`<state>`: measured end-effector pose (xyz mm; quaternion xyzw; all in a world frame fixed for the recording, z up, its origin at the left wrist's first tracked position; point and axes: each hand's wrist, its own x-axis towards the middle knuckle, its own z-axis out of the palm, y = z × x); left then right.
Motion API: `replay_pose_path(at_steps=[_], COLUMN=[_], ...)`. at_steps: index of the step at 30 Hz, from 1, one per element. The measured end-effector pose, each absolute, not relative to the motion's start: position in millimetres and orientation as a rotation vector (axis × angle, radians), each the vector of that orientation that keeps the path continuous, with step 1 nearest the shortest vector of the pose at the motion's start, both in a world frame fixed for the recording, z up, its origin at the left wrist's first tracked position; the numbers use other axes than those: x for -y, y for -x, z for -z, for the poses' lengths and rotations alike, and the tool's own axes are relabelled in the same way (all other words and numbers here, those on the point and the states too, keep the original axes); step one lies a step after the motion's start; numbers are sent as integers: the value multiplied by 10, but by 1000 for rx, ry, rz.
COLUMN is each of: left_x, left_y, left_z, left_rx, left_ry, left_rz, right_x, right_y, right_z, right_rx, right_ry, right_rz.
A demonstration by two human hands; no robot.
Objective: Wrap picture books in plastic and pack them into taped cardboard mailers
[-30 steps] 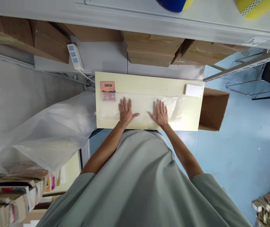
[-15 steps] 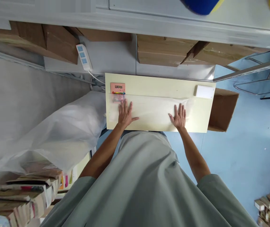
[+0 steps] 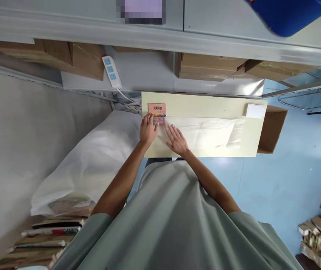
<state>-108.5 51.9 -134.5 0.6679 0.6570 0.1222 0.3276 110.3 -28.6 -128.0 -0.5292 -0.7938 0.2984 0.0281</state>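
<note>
On a pale cream board (image 3: 200, 105) lies a pink booklet (image 3: 157, 107) with dark lettering and a rainbow stripe. A long sheet of clear plastic film (image 3: 208, 131) covers its lower part and runs to the right, wrinkled at its far end. My left hand (image 3: 148, 130) rests at the booklet's lower left edge, its fingers slightly bent and the thumb apart. Flat on the film just right of the booklet is my right hand (image 3: 176, 139), fingers stretched out. Whether the left fingertips pinch the film's edge is too small to see.
A small white box (image 3: 254, 111) lies at the board's right end, beside an open cardboard box (image 3: 272, 129). Behind are a power strip (image 3: 112, 72) and cartons (image 3: 211, 66) on a shelf. A large plastic bag (image 3: 93, 153) and stacked books (image 3: 45, 240) stand to the left.
My right hand has slid left along the film, from its right end to beside the booklet. My left hand has shifted to the booklet's left edge. The view has moved slightly.
</note>
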Motion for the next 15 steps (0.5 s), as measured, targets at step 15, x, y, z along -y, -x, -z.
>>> replay_pose_path(at_steps=[15], left_x=[-1395], left_y=[974], left_z=[1488], left_rx=[-2008], left_ry=[-1231], left_rz=[-208], right_x=[137], right_y=[-830], right_z=[1297], right_rx=[2376], right_ry=[1713], right_rz=[-1066])
